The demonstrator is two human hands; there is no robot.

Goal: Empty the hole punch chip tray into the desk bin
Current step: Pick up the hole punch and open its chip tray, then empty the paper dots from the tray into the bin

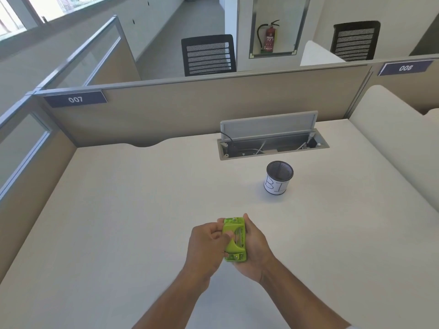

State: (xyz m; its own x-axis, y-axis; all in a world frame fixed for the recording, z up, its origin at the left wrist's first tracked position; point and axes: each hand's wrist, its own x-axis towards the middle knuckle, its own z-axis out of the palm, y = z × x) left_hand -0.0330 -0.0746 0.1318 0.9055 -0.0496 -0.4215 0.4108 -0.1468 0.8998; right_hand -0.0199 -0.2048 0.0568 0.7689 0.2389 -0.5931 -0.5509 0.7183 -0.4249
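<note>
A lime-green hole punch [235, 241] is held above the desk in front of me, between both hands. My right hand [255, 250] cups it from the right and underneath. My left hand [207, 243] grips its left side, thumb pressed on the green face. The chip tray cannot be told apart from the body. The desk bin [278, 178], a small black mesh cup wrapped in white paper with hand-written letters, stands upright farther back and to the right, apart from my hands.
The white desk [133, 210] is bounded by beige partitions labelled 007 and 008. An open cable hatch [270, 141] with a raised lid lies behind the bin. A padded white edge [389, 138] runs along the right side.
</note>
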